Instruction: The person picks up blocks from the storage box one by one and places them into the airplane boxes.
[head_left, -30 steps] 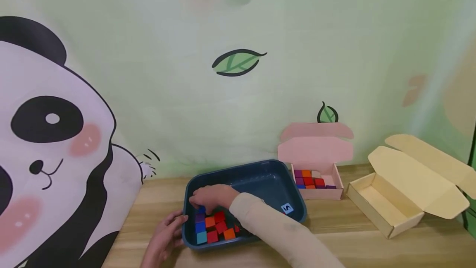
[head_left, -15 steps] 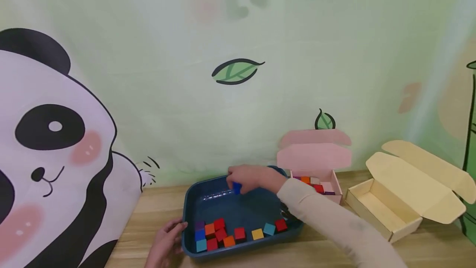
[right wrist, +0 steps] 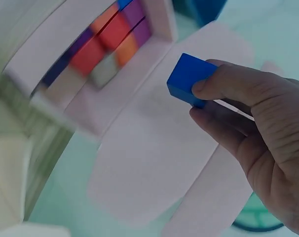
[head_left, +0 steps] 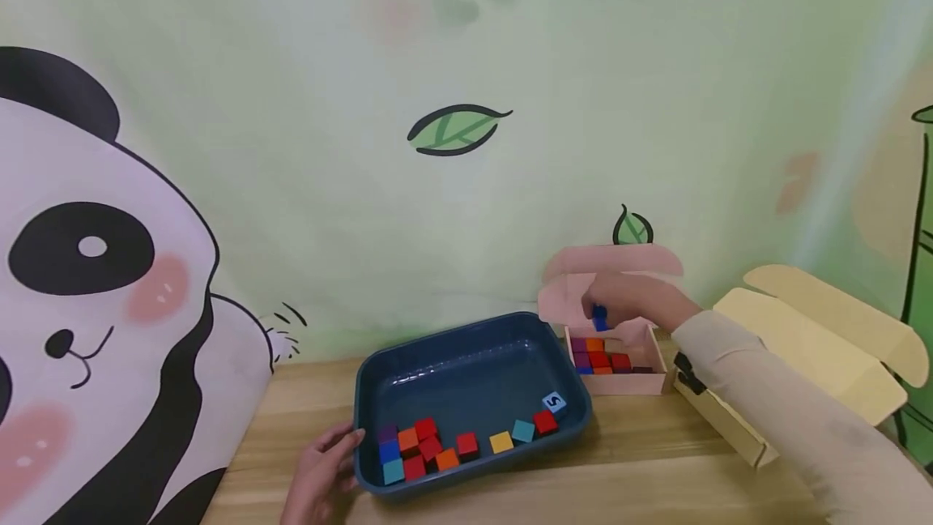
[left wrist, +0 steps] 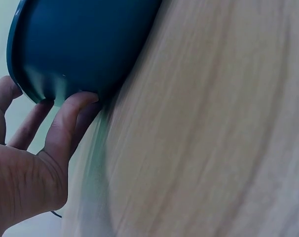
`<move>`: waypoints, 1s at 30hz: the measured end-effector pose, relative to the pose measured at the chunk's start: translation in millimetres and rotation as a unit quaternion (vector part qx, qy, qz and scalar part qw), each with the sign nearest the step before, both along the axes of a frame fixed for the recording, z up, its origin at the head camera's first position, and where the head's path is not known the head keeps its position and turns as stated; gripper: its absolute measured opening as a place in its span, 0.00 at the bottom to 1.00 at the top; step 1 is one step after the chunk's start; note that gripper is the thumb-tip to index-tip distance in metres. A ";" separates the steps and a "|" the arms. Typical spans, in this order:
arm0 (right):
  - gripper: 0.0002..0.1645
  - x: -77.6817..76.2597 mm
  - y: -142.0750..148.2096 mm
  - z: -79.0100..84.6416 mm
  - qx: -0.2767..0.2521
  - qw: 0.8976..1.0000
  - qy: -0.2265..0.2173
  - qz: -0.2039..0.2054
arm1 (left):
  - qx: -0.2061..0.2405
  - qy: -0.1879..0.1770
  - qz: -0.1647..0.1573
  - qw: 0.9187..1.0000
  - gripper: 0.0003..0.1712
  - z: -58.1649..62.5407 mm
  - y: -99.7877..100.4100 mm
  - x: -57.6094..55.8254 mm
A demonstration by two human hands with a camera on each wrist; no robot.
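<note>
Head view: right hand point(head_left: 636, 300) is pinching a solid blue cube point(head_left: 599, 318) above the open pink cardboard box point(head_left: 625, 384); left hand point(head_left: 325, 458), fingers loosely extended, is touching the dark-blue plastic tray point(head_left: 474, 391). Judging it partway: multicoloured cubes point(right wrist: 114, 32) are filling part of the box, about a dozen loose cubes point(head_left: 500, 442) are lying in the tray.

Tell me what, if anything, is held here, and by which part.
The right grip pinches a blue block by its end nearest the palm. The left grip just touches the outside of the tray.
</note>
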State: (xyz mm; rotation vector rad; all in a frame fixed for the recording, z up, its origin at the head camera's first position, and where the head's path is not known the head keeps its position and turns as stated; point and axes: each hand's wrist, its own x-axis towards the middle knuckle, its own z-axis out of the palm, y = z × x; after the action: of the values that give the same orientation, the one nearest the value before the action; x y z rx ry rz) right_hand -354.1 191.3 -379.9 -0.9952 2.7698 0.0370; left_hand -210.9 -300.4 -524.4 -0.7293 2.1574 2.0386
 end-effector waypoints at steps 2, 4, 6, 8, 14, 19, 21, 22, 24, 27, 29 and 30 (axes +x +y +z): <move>0.10 -0.9 10.6 1.9 0.021 1.000 0.017 0.016 | -0.002 -0.001 0.002 1.000 0.36 0.7 -1.0 -0.4; 0.11 -1.1 17.6 3.4 0.031 0.999 0.024 0.027 | -0.003 0.000 0.001 1.000 0.36 0.9 -2.2 -0.4; 0.11 -1.2 22.1 3.4 0.034 0.999 0.024 0.029 | -0.004 0.001 0.003 1.000 0.36 0.4 -3.2 -0.1; 0.12 -1.5 25.2 2.2 0.029 0.999 0.018 0.026 | -0.001 0.002 0.002 1.000 0.36 -0.5 -3.9 0.4; 0.12 -4.3 28.0 -9.1 0.039 0.999 -0.003 0.014 | 0.017 -0.007 -0.003 1.000 0.38 -3.7 -4.6 2.9; 0.13 -6.4 27.7 -17.5 0.064 0.998 -0.019 0.021 | 0.023 -0.015 -0.008 1.000 0.40 -2.5 -5.9 3.8; 0.13 -6.3 28.8 -19.4 0.071 0.997 -0.023 0.019 | 0.023 -0.018 -0.009 1.000 0.41 -1.7 -6.0 3.5; 0.13 -5.8 29.3 -20.1 0.074 0.997 -0.025 0.017 | 0.023 -0.019 -0.010 1.000 0.41 -1.3 -6.2 3.5; 0.14 -4.6 30.8 -22.2 0.078 0.996 -0.032 0.007 | 0.021 -0.020 -0.012 0.999 0.41 -0.8 -6.5 4.1; 0.14 -2.7 33.0 -24.8 0.078 0.996 -0.044 0.002 | 0.024 -0.021 -0.016 0.999 0.41 -0.3 -6.8 5.6; 0.14 -2.3 34.4 -26.3 0.076 0.996 -0.047 0.004 | 0.027 -0.019 -0.016 0.999 0.40 0.9 -7.2 6.2; 0.14 -2.4 35.0 -26.5 0.074 0.996 -0.048 0.004 | 0.028 -0.018 -0.017 0.999 0.40 1.5 -7.5 6.1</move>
State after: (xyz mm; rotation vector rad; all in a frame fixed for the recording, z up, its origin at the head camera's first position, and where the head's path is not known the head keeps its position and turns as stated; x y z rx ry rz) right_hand -356.5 226.3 -406.4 -0.9438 2.6334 0.1876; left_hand -204.8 -307.9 -522.9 -0.7132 2.0699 2.0435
